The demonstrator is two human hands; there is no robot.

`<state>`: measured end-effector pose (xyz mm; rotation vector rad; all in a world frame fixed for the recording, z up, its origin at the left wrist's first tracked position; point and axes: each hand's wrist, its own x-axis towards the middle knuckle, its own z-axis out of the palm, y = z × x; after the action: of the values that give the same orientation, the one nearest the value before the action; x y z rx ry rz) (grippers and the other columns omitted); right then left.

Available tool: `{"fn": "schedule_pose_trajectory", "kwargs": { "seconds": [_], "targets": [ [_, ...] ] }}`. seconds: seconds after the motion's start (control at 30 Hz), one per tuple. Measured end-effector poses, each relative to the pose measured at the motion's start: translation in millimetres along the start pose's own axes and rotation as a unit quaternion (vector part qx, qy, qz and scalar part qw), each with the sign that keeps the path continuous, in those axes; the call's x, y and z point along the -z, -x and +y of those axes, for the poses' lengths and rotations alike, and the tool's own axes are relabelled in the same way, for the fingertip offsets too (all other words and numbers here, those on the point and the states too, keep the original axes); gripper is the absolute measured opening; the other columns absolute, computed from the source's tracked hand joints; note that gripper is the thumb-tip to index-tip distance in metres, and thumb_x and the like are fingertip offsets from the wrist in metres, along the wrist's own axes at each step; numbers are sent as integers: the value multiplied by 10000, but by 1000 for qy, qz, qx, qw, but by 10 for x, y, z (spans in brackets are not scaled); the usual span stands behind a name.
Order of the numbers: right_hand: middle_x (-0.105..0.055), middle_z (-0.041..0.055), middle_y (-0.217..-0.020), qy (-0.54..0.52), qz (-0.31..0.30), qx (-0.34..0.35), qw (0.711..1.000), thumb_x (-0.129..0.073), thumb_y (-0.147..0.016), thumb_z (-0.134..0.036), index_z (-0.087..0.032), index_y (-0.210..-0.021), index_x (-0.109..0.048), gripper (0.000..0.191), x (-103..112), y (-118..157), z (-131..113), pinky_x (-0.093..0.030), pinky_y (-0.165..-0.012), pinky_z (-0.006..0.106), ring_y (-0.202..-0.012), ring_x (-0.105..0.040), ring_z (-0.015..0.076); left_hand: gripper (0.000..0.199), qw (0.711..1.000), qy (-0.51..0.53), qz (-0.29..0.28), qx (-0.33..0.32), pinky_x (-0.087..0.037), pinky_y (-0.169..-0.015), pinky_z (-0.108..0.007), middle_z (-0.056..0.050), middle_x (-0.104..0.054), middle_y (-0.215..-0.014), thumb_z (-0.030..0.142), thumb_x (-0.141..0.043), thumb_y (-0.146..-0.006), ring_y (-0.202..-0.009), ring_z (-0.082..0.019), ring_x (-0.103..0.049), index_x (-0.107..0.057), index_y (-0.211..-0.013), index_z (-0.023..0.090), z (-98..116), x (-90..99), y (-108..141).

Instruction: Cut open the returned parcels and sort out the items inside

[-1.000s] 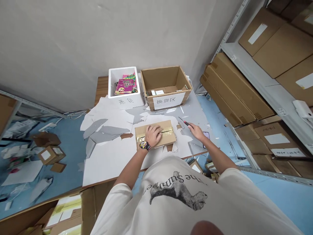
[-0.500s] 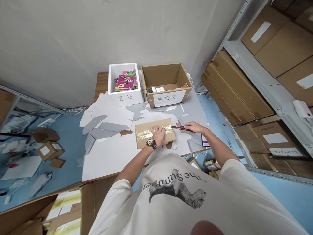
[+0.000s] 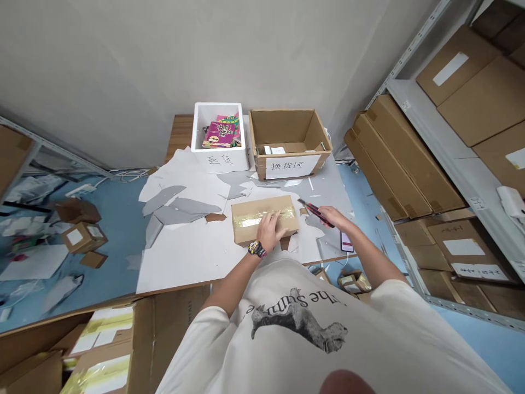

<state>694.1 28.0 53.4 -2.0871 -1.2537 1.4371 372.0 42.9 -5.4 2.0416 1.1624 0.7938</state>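
Note:
A cardboard box (image 3: 246, 232) with shiny clear tape across its top lies on the paper-covered table. My left hand (image 3: 268, 231), wearing a colourful watch, rests on the box's near top side with its fingers stretched out over the tape. To the right of the box, my right hand (image 3: 331, 215) is closed around a red and black utility knife (image 3: 315, 212). The knife's tip points left and back, apart from the box's right end. Part of the box top is hidden beneath my left hand.
Behind stand a white foam box (image 3: 221, 163) holding books and an open carton (image 3: 324, 152). Torn grey paper (image 3: 186, 205) lies at left. A phone (image 3: 346, 242) lies near the right front edge. Shelves of cartons (image 3: 394, 156) line the right side.
The utility knife has come away from the box's right end, moving right with my right hand. My left hand stays on the box, its fingers slightly shifted. The view has shifted a little.

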Motion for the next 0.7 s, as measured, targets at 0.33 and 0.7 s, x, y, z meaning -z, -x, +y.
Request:
{"fn": "schedule_pose_trajectory", "kwargs": {
  "seconds": [0.33, 0.7],
  "targets": [
    [-709, 134, -1554, 227, 7, 366, 903, -566, -1165, -422, -288, -1580, -693, 455, -1895, 264, -711, -461, -1274, 504, -1481, -601, 323, 615, 829, 420, 222, 295, -608, -603, -286, -93, -791, -1090, 668, -711, -1029, -652, -142, -690, -625, -1438, 218, -516, 480, 482],
    [-634, 202, -1558, 379, -19, 311, 871, -1007, -816, -410, -230, -1335, -762, 602, -2213, -243, -1030, -280, -1313, 701, -1470, -535, 446, 679, 931, 233, 3, 281, -539, -534, -242, -109, -843, -1057, 623, -851, -895, -644, -148, -712, -833, -1408, 178, -1279, 1846, 948]
  ]
}}
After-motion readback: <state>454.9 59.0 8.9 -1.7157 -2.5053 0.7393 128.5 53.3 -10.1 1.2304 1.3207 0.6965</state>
